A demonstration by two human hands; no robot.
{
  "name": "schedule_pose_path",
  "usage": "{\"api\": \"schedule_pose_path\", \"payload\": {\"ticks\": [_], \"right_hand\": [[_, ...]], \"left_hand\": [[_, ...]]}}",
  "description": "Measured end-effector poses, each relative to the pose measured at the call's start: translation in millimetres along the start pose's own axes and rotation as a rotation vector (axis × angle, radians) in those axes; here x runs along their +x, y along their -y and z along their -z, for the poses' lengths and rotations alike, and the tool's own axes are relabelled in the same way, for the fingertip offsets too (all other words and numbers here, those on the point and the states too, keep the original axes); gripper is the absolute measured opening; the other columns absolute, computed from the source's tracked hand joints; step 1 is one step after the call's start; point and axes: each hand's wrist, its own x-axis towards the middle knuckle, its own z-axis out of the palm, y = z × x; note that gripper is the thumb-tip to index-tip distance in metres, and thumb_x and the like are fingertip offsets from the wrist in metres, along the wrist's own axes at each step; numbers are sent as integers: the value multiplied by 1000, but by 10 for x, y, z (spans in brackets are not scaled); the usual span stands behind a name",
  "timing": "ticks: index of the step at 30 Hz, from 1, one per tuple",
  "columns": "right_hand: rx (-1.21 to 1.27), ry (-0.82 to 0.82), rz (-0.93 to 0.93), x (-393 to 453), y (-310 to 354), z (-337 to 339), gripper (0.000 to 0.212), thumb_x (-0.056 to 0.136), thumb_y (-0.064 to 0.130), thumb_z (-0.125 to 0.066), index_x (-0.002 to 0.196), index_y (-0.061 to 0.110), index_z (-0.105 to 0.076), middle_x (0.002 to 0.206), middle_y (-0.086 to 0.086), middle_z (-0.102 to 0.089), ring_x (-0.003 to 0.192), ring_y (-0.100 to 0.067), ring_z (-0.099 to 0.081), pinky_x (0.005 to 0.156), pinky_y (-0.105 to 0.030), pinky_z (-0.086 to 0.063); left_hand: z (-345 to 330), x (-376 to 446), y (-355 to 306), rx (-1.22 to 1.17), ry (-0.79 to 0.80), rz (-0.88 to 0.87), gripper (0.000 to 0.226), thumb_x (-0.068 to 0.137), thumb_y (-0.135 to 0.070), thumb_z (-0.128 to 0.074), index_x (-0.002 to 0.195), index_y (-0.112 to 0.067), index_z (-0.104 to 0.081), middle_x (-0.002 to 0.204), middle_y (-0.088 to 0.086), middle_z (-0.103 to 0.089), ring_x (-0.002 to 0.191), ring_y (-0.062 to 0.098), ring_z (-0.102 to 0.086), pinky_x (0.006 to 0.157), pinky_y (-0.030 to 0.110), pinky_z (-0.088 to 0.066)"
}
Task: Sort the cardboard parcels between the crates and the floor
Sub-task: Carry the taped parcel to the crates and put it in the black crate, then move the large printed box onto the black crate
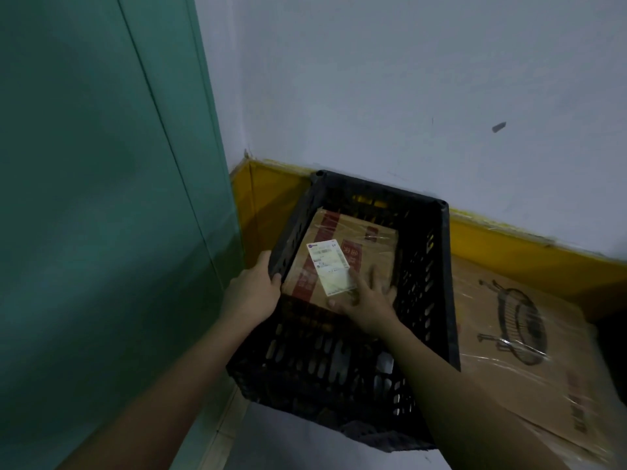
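- My left hand [251, 293] gripped the left rim of the black plastic crate [437, 293], fingers curled over the edge and thumb outside.
- My right hand [368, 305] lay inside the crate, fingers spread flat on top of the cardboard parcel [373, 252], pressing rather than pinching it.
- The parcel sat low in the crate, taped, with red print and a white shipping label [330, 266] facing up. It filled much of the crate's far end.
- The crate appeared tilted toward me in a corner, between a green door [101, 198] on the left and a white wall [407, 79] with a yellow skirting band [526, 252].
- A larger cardboard box [529, 334] with a printed line drawing lay just beside the crate on the right, touching or nearly touching it.
- I judged the sorting partly done: one parcel was in a crate, and the big box looked unsorted. I saw no other crates or parcels, so I could not tell how much was left.
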Motion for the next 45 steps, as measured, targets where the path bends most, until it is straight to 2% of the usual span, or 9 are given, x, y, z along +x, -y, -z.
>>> {"api": "schedule_pose_path", "payload": {"ticks": [5,9,11,13,16,27,32,38,45], "right_hand": [[-80,50,-30,-73,61,97,97,83,74,-55,157,44,0,165,1,23,146,-51,17,114,-71,-11],[-209,9,38,-178,161,377,79,93,73,-35,157,39,-5,167,-4,-4,150,-44,-8,114,-64,-22],[-198,-59,157,-281,240,589,73,93,72,-29,157,39,-15,163,-2,-23,147,-37,-24,113,-55,-28],[-265,-124,251,-421,309,841,60,101,59,-26,154,30,-31,158,-1,-35,142,-33,-34,111,-47,-30],[-232,-241,226,-631,299,1208,48,106,43,-32,145,19,-48,145,-6,-52,127,-30,-50,105,-41,-39],[-112,-462,50,-1321,-732,2371,51,105,50,-36,139,16,-54,136,-8,-60,117,-27,-57,95,-45,-50],[-95,-520,-20,-1533,-1469,2568,51,104,49,-37,136,14,-56,130,-7,-63,110,-24,-60,90,-38,-52],[1,-524,-148,-1732,-2473,2536,39,103,45,-41,119,14,-60,113,-6,-63,95,-22,-60,82,-38,-53],[167,-395,-323,-1926,-3383,1831,38,104,41,-43,125,12,-56,121,-8,-62,94,-21,-58,86,-37,-52]], "left_hand": [[56,-102,-116,98,-7,20,52,104,-36,-38,152,-24,-23,130,13,-60,108,37,-61,84,42,-50],[187,-203,-227,312,5,1,71,101,-56,-30,158,-25,-2,159,13,-25,138,35,-36,105,50,-36],[284,-162,-336,325,-45,-49,74,98,-63,-26,159,-27,-5,164,8,-15,146,33,-23,112,53,-27],[374,-82,-524,270,-63,-105,70,97,-65,-25,157,-30,-15,163,4,-20,146,31,-23,112,53,-27],[466,9,-911,264,-6,-203,63,99,-63,-21,153,-32,-30,158,2,-31,142,30,-28,110,52,-29],[282,-180,-2374,250,22,-462,62,96,-67,-28,145,-31,-43,149,2,-44,137,32,-35,110,54,-32],[-117,-411,-2914,220,42,-490,56,98,-62,-31,137,-28,-50,141,3,-52,130,31,-42,102,45,-38],[-904,-641,-3371,31,164,-528,56,101,-47,-45,150,-19,-39,152,8,-43,134,30,-44,102,36,-43],[-2048,-888,-3038,-30,382,-260,73,95,-46,-58,157,-25,-24,159,10,-24,134,31,-44,106,41,-46]]}}
